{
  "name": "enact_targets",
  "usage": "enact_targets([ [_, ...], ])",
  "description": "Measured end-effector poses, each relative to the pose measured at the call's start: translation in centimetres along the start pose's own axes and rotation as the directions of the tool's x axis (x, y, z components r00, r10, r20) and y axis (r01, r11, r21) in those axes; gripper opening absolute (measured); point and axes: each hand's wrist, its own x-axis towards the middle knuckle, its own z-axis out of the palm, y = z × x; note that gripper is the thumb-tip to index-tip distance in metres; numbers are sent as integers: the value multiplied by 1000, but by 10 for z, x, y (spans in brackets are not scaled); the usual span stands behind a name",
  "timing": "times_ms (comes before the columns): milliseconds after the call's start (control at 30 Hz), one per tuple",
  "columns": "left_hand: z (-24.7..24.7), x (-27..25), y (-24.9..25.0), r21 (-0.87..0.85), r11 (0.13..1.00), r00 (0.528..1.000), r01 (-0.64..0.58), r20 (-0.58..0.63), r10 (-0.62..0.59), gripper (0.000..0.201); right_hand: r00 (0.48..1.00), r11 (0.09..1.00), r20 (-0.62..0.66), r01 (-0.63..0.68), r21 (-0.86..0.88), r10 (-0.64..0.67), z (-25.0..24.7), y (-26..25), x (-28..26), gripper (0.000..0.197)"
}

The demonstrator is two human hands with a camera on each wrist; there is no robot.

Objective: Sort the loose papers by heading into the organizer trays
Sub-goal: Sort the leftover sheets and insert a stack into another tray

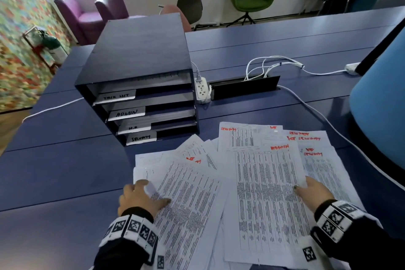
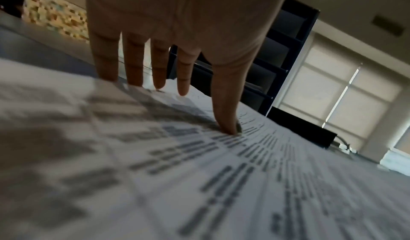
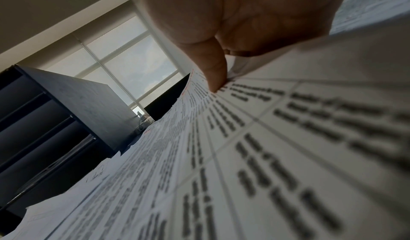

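A dark organizer (image 1: 140, 66) stands on the blue table (image 1: 65, 171), its trays labelled from the second down ADMIN, H.R and SECURITY; the top label is unreadable. Loose printed papers (image 1: 190, 193) with red headings lie fanned out in front. My left hand (image 1: 151, 193) rests flat on the left sheets, fingers straight and thumb pressing down, as the left wrist view shows (image 2: 188, 103). My right hand (image 1: 306, 188) pinches the right edge of the sheet headed ADMIN (image 1: 267, 193), thumb on top, fingers curled under. Sheets headed SECURITY (image 1: 315, 155) lie beneath.
A white power strip (image 1: 202, 91) sits at the organizer's right side, next to a raised black cable flap (image 1: 245, 87) with white cables (image 1: 274, 66). One cable (image 1: 328, 120) crosses the table by the papers. A light blue chair (image 1: 381, 105) stands at the right.
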Motion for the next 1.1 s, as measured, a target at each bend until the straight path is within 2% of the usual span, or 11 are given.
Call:
enact_targets([
  [67,0,1,-4,83,996,1000,10,27,-13,87,1000,1000,4,-1,1,1,0,-1,1,28],
  [167,3,1,0,230,973,998,25,44,-36,85,1000,1000,16,-8,20,7,0,-1,1,27],
  [367,8,1,9,55,998,988,36,150,-43,68,1000,999,8,9,44,-9,0,0,0,28],
  [533,7,0,6,-142,987,989,79,134,-59,91,1000,999,6,9,32,-10,0,3,-1,28],
  [600,5,0,4,-197,978,984,65,176,-30,83,1000,999,10,5,33,-5,-1,2,-1,28],
  [667,3,3,2,-173,985,979,26,206,11,64,1000,999,11,-6,41,5,-1,1,0,29],
  [833,-5,16,-1,-111,994,979,4,204,19,39,998,1000,47,-30,6,30,-5,-1,2,32],
  [900,-5,22,-2,-138,990,978,-34,199,61,31,998,999,58,-36,-20,37,-9,-2,4,32],
  [1000,-8,24,0,-307,946,982,-107,115,149,26,995,998,76,-59,-33,61,-17,-2,8,34],
  [1100,-16,28,-1,-430,892,989,-140,-21,145,20,991,997,118,-61,-38,65,-25,-5,7,35],
])
